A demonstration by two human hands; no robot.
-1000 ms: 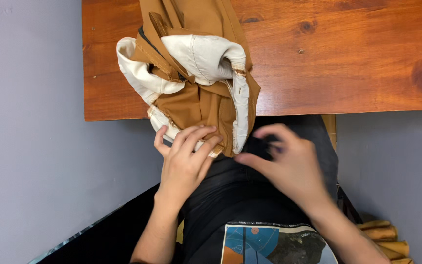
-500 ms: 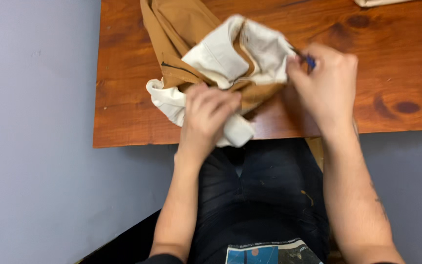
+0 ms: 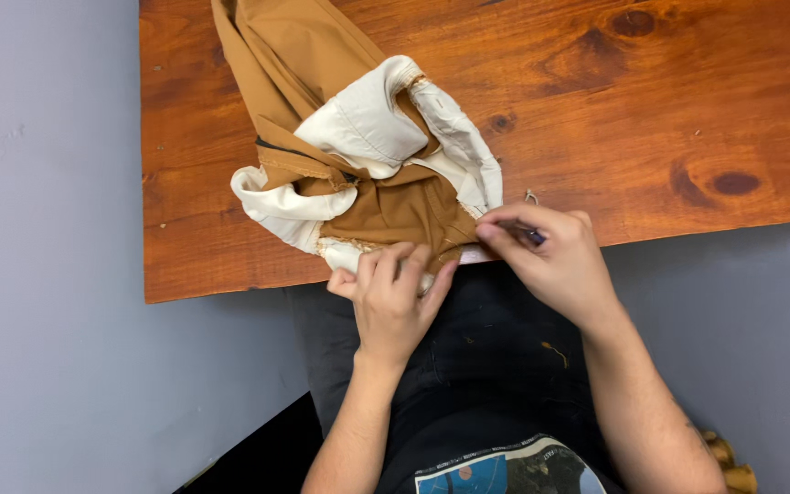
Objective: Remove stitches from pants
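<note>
1. Since half a second ago the left hand [image 3: 393,295] has slid down from the middle of the bundle to its near edge, and the right hand [image 3: 550,256] has dropped from the bundle's upper right corner to the table's front edge. The garment [image 3: 368,174] has settled closer to the person.
2. The table [image 3: 651,110] is reddish-brown wood with dark knots. It stands against plain grey flooring [image 3: 48,274] that fills the left side and shows again at the right.
3. The person sits at the table's near edge in dark trousers [image 3: 486,366], with a printed shirt just visible at the bottom.
4. The garment is tan cloth turned partly inside out, so its cream lining [image 3: 372,123] shows. It lies on the left half of the table, bunched at the front edge.
5. Its long axis runs from that bunched end up and slightly left. A tan leg or sleeve stretches away towards the far edge and out of view.
6. The left hand presses on the cream hem at the near edge, fingers curled over the cloth.
7. The right hand is closed around a small dark tool [image 3: 532,235], its tip at the seam just beside the bundle's right side. What kind of tool it is cannot be told.
</note>
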